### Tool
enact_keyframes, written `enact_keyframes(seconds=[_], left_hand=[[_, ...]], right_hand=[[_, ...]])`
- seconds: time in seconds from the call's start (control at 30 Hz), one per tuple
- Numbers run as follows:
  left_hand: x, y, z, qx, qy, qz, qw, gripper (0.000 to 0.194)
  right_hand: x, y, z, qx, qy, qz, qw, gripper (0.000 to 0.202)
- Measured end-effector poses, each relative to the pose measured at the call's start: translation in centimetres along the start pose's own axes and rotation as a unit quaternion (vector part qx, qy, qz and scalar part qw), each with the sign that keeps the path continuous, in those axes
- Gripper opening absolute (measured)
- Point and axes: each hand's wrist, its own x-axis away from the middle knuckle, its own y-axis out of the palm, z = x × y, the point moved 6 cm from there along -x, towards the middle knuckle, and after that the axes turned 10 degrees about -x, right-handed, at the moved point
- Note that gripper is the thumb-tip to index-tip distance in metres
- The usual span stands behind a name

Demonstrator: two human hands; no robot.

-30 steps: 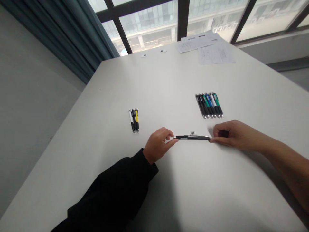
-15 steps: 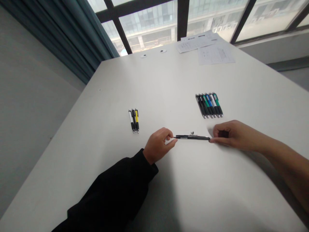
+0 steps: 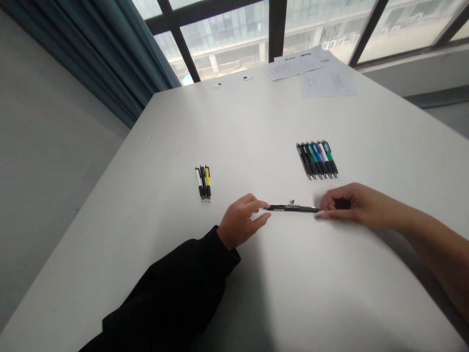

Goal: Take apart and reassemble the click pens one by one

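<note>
A black pen [image 3: 293, 209] lies sideways between my two hands, low over or on the white table. My left hand [image 3: 246, 220] is at its left end, with thumb and index finger around the tip. At the other end, my right hand [image 3: 339, 205] pinches the pen between thumb and fingertips. Just behind the pen are a small silvery piece [image 3: 291, 201] and a thin pale strip, both too small to make out.
Several pens [image 3: 318, 160] in black, green, blue and white form a row behind my right hand. Three pens [image 3: 203, 184] lie farther left. Papers [image 3: 327, 82] rest near the window, and two small white pieces sit by the table's [image 3: 227, 117] back edge.
The thumb and index finger of my left hand have parted slightly and moved a little right along the pen's end. My right fingertips have shifted slightly at the other end.
</note>
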Motion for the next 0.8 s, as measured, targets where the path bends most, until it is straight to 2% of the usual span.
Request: enact_keyframes(seconds=[0.17,0.27,0.4,0.5,0.57,0.67,0.73,0.8], left_hand=[[0.0,-0.1,0.4,-0.008,0.030,0.010,0.999,0.007],[0.0,-0.3,1.2,-0.031,0.077,0.020,0.996,0.016],[0.2,0.2,3.0,-0.128,0.141,0.009,0.982,0.037],[0.3,1.1,3.6,-0.201,0.149,-0.017,0.968,0.025],[0.3,1.3,3.5,-0.212,0.133,-0.019,0.968,0.017],[0.2,1.0,3.2,-0.146,0.101,-0.004,0.984,0.019],[0.0,0.4,2.7,-0.031,0.062,0.015,0.997,0.020],[-0.2,0.0,1.8,0.129,-0.001,0.018,0.991,0.022]], right_hand=[[0.1,0.2,-0.2,-0.054,0.017,-0.025,0.998,0.041],[0.2,0.3,0.0,-0.036,0.025,-0.034,0.998,0.038],[0.2,0.6,-0.3,0.002,0.015,-0.052,0.999,0.036],[0.2,0.9,-0.8,0.036,-0.028,-0.048,0.998,0.033],[0.2,0.9,-1.0,0.054,-0.058,-0.015,0.997,0.032],[0.1,0.6,-1.0,0.086,-0.085,0.062,0.991,0.028],[0.0,0.7,-1.2,0.121,-0.105,0.095,0.983,0.023],[-0.1,1.1,-1.6,0.153,-0.125,0.100,0.975,0.021]])
